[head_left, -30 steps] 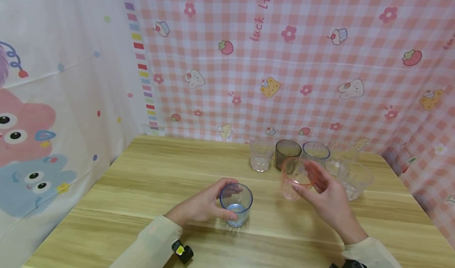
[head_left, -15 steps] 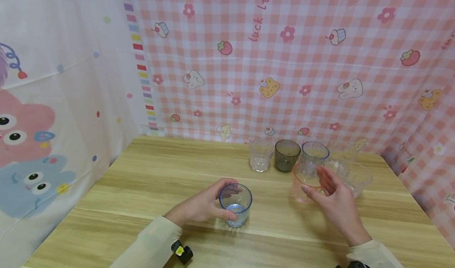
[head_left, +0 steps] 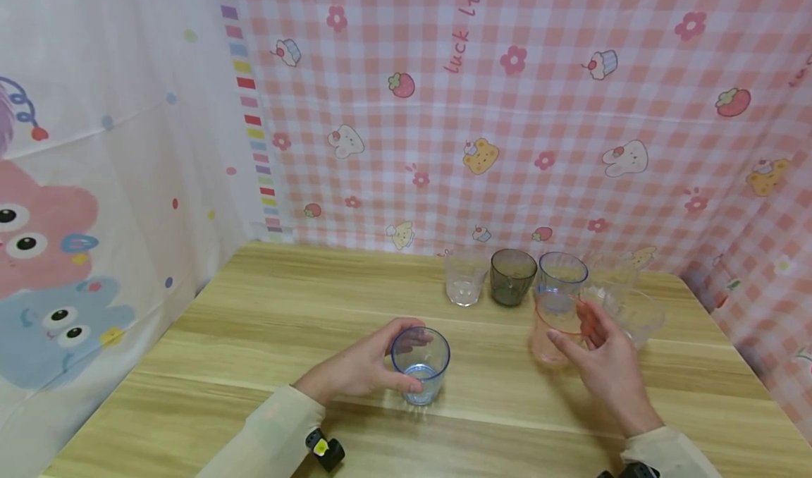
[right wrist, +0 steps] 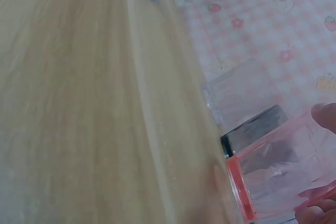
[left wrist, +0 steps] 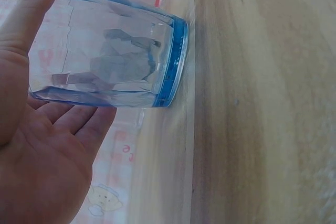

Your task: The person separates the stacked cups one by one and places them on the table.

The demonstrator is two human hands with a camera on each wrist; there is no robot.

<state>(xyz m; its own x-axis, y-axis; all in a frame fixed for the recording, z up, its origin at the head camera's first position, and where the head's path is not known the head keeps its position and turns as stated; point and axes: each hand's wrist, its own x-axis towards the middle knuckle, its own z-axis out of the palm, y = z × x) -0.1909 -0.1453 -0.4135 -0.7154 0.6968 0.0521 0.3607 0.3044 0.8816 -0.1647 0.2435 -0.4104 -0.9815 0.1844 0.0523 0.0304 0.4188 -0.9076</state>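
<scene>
My left hand (head_left: 368, 366) holds a clear blue-tinted cup (head_left: 423, 390) upright at the front middle of the table, thumb on the near side and fingers round the far side. In the left wrist view the cup's thick blue base (left wrist: 174, 59) is low at the tabletop. To the right, my right hand (head_left: 605, 369) holds a pink transparent cup (head_left: 548, 347) with an orange-red rim, thumb at its near side. The right wrist view shows this cup's reddish base (right wrist: 241, 190) near the wood, with the fingertips at its side; the rest of the hand is cut off.
Behind the pink cup stand a clear cup (head_left: 464, 287), a dark grey cup (head_left: 512, 284) and a blue-rimmed cup (head_left: 562, 270) in a row. More clear cups (head_left: 643, 316) stand at the right, partly behind my right hand. A checked cloth (head_left: 406, 125) hangs along the table's back edge.
My right hand has moved to the right with the pink cup, from in front of the grey cup to in front of the blue-rimmed one. The left hand and its cup stay put.
</scene>
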